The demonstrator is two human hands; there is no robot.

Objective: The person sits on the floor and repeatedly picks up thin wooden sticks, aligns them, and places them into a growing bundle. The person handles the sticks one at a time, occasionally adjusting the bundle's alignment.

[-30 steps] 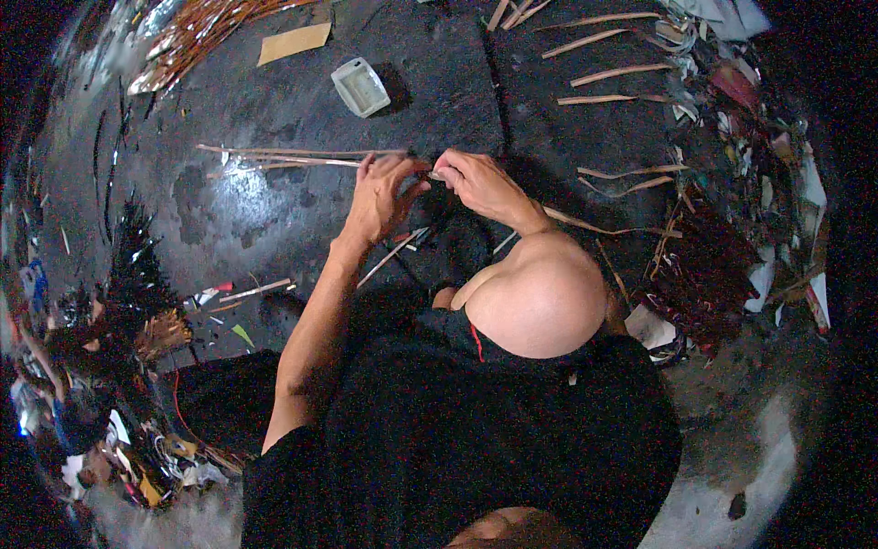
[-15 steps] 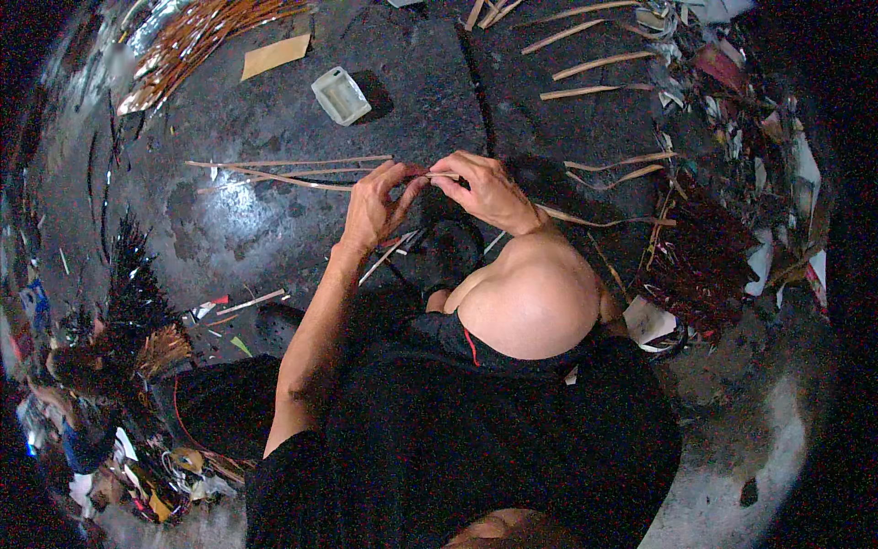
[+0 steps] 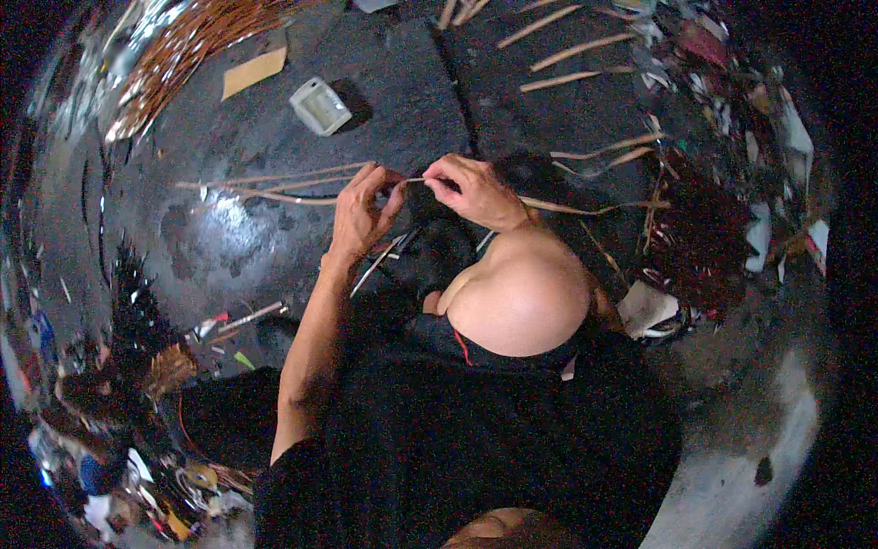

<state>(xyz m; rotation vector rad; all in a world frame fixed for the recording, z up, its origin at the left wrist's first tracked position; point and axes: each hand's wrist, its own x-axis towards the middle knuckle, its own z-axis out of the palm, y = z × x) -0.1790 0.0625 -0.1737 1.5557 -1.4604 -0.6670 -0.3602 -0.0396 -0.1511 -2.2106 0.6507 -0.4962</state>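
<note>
Hands have shifted slightly right since before. Left hand [image 3: 361, 210] & right hand [image 3: 471, 190] both pinch thin cane strip [image 3: 274, 183], fingers clenched, keeping it taut above floor [image 3: 229, 256].

Bare dark floor [image 3: 229, 247] lies open left of the left hand [image 3: 361, 215], broken only by thin cane strips [image 3: 274, 183] running leftward. Ahead, a small white tray [image 3: 320, 105] and a cardboard scrap [image 3: 254, 71] stand well apart. Rightward, loose sticks [image 3: 604, 151] and a dark bristly heap [image 3: 700, 238] crowd the way.
</note>
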